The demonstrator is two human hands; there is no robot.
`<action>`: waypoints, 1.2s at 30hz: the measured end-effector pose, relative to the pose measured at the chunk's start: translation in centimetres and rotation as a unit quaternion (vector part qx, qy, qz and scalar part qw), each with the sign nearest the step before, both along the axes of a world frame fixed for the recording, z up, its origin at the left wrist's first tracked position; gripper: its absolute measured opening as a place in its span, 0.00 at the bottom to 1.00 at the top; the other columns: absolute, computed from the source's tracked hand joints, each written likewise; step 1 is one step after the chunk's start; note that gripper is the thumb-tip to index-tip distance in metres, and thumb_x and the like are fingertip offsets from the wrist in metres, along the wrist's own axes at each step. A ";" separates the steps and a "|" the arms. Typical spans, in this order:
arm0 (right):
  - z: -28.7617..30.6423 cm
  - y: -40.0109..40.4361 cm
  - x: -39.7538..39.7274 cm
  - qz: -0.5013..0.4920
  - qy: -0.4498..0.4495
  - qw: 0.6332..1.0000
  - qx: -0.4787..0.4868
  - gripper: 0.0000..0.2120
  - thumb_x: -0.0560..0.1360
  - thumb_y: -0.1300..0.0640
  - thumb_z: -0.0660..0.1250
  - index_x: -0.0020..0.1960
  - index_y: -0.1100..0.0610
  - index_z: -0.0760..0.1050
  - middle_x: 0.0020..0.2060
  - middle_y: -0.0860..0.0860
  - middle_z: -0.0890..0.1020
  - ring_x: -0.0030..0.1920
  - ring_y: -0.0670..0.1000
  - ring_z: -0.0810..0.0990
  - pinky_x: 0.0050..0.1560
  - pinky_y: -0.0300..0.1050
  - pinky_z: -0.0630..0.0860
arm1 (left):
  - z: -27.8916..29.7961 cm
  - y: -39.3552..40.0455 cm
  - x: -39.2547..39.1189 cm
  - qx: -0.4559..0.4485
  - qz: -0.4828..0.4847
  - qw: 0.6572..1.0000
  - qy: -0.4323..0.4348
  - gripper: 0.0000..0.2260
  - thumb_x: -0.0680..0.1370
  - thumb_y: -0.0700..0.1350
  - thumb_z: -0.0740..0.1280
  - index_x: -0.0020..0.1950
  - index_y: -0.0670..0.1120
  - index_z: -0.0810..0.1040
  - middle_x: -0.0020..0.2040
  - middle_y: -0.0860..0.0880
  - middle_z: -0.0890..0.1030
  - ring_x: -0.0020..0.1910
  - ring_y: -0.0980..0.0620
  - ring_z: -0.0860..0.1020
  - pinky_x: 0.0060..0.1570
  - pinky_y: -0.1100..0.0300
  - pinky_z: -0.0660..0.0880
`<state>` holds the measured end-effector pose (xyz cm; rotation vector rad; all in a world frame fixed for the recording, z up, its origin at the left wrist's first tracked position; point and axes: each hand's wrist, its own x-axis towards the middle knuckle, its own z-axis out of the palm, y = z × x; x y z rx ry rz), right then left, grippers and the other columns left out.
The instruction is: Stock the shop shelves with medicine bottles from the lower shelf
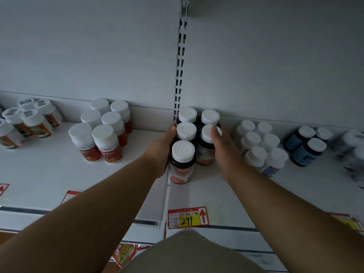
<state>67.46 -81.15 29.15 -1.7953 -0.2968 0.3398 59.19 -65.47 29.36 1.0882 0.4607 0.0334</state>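
- Five dark medicine bottles (186, 133) with white embossed caps stand upright on the white shelf (212, 194), packed in two columns against the back panel, just right of the slotted upright (180, 62).
- The front bottle (182, 161) of the left column stands nearest the shelf edge; its label is pale with a salmon band at the foot.
- The left hand (162, 149) lies flat against the left side of the cluster, fingers straight and reaching back along the bottles.
- The right hand (223, 152) presses against the right side, fingers straight, a fingertip over the cap of the front right bottle (206, 146). Neither hand curls round a bottle.
- What the bottles hold cannot be told; all caps are on.
- To the left stand six orange-labelled bottles (104, 131) with plain white caps, well apart from the hands.
- Farther left is a group of bottles with flip-top caps (27, 121).
- Just right of the right hand stand six small white bottles (260, 142), then blue-labelled dark bottles (307, 144).
- A red and yellow price tag (188, 217) reading 299, with a red arrow, sits on the shelf's front edge.
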 end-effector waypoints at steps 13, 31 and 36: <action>0.5 0.0 -0.5 -0.019 -0.017 1.000 0.016 0.29 0.73 0.29 0.58 0.70 0.39 0.69 0.64 0.41 0.78 0.65 0.45 0.75 0.67 0.55 0.71 | -0.4 0.5 0.0 0.031 -0.007 0.999 0.023 0.26 0.77 0.64 0.63 0.67 0.49 0.78 0.61 0.46 0.82 0.61 0.45 0.80 0.66 0.45 0.72; -1.4 -0.2 -11.7 -0.036 -0.236 0.960 -0.147 0.24 0.74 0.52 0.73 0.65 0.57 0.71 0.57 0.52 0.77 0.56 0.50 0.76 0.54 0.44 0.74 | -1.3 0.4 -8.3 0.508 -0.065 0.859 -0.006 0.26 0.70 0.54 0.77 0.65 0.55 0.74 0.54 0.59 0.81 0.50 0.60 0.79 0.46 0.69 0.72; -1.2 0.0 -12.1 -0.051 -0.225 0.962 -0.149 0.23 0.74 0.52 0.73 0.65 0.56 0.71 0.58 0.51 0.77 0.55 0.49 0.76 0.54 0.44 0.75 | -1.2 0.5 -8.2 0.515 -0.075 0.854 -0.012 0.25 0.71 0.55 0.76 0.65 0.56 0.74 0.55 0.59 0.80 0.50 0.61 0.78 0.45 0.71 0.71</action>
